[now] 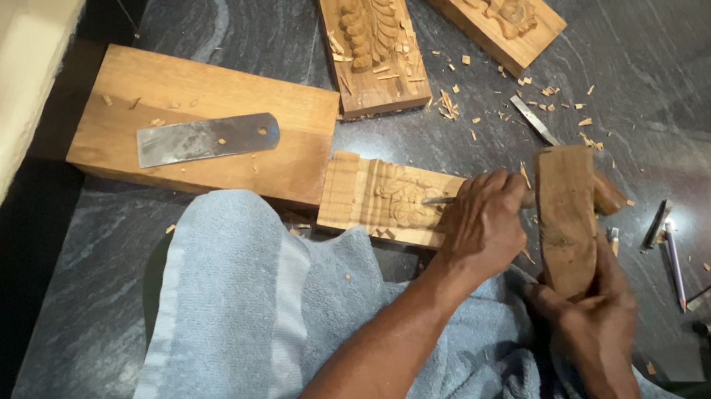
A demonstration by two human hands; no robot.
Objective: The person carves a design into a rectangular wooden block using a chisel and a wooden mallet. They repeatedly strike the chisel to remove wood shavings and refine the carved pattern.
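Carved block [384,199], chisel [439,201], left hand [483,224], mallet [569,220]

- It was a wood-carving workplace, set up on a dark stone floor [248,15].
- Carved wooden panels [368,29] lay about, with wood chips [455,101] scattered between them.
- A flat metal blade [206,139] rested on a plank [199,125]; slim chisels [673,257] lay nearby.
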